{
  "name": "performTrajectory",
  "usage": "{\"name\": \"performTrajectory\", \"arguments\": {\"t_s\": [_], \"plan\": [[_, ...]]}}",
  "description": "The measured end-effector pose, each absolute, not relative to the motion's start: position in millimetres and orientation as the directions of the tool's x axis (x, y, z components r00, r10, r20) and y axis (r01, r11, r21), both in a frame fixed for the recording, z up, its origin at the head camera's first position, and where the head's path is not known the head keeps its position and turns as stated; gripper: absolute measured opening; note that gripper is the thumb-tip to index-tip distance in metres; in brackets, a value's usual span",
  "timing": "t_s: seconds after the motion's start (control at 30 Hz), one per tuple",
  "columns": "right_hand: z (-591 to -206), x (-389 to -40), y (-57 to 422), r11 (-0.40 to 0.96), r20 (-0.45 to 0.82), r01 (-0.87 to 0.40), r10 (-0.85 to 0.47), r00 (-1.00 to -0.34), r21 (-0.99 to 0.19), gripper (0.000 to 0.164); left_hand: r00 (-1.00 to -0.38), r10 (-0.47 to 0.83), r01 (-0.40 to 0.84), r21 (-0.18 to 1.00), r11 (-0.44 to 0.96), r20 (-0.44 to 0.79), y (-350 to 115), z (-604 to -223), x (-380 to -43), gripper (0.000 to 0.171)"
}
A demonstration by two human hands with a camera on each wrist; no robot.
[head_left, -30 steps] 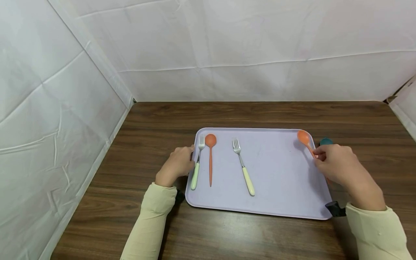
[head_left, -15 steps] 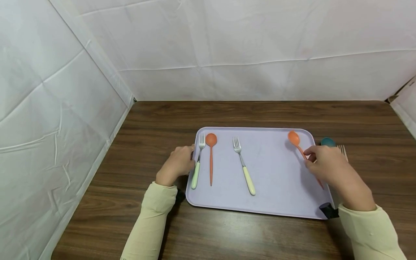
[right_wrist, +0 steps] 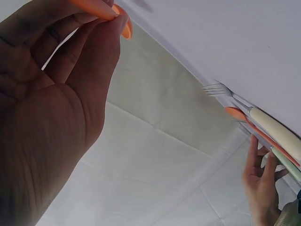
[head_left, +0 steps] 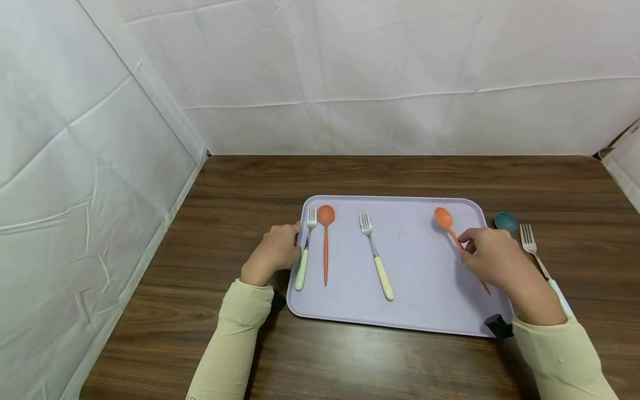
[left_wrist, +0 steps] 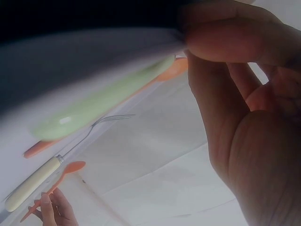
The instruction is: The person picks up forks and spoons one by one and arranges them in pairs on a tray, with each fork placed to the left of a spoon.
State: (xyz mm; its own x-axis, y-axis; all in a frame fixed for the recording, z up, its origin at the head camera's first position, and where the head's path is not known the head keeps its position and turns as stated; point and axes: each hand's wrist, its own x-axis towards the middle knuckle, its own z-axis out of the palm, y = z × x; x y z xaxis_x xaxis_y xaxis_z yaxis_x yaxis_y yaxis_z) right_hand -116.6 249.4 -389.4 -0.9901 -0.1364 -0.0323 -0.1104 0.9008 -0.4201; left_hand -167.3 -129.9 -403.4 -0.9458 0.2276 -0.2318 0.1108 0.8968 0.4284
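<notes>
My right hand (head_left: 492, 258) pinches an orange spoon (head_left: 443, 217) by its handle, over the right part of a lilac tray (head_left: 415, 289). In the right wrist view the spoon's handle (right_wrist: 94, 7) lies between thumb and fingertips. My left hand (head_left: 272, 253) holds the tray's left rim, thumb and finger meeting at the edge in the left wrist view. Close to it on the tray lies a fork with a green handle (head_left: 302, 270), alongside a red-orange spoon (head_left: 325, 244). A fork with a cream handle (head_left: 383, 278) lies slanted near the tray's middle.
Right of the tray, on the dark wooden table (head_left: 400, 358), are a teal spoon (head_left: 506, 221), partly hidden by my right hand, and a fork with a pale handle (head_left: 528, 239). White sheeting (head_left: 380, 66) hangs behind and to the left.
My right hand has moved left with the orange spoon, from the tray's right edge to further over the tray. The fork on the right has come into sight. My left hand stays put.
</notes>
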Motion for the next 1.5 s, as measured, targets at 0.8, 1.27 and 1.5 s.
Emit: {"name": "performTrajectory", "arguments": {"t_s": [0.8, 1.27, 1.5], "plan": [[-393.8, -113.5, 229.0, 0.899, -0.064, -0.145, -0.187, -0.98, -0.414, 0.029, -0.947, 0.219, 0.106, 0.416, 0.903, -0.235, -129.5, -402.9, -168.4, 0.055], [-395.5, -109.2, 215.1, 0.903, -0.19, -0.139, -0.232, -0.954, -0.406, 0.043, -0.947, 0.217, 0.1, 0.425, 0.9, -0.237, -130.1, -401.4, -167.2, 0.055], [-387.0, -102.2, 217.5, 0.912, -0.234, -0.148, -0.25, -0.94, -0.382, 0.052, -0.947, 0.216, 0.099, 0.424, 0.9, -0.237, -129.1, -401.1, -166.3, 0.055]]}}
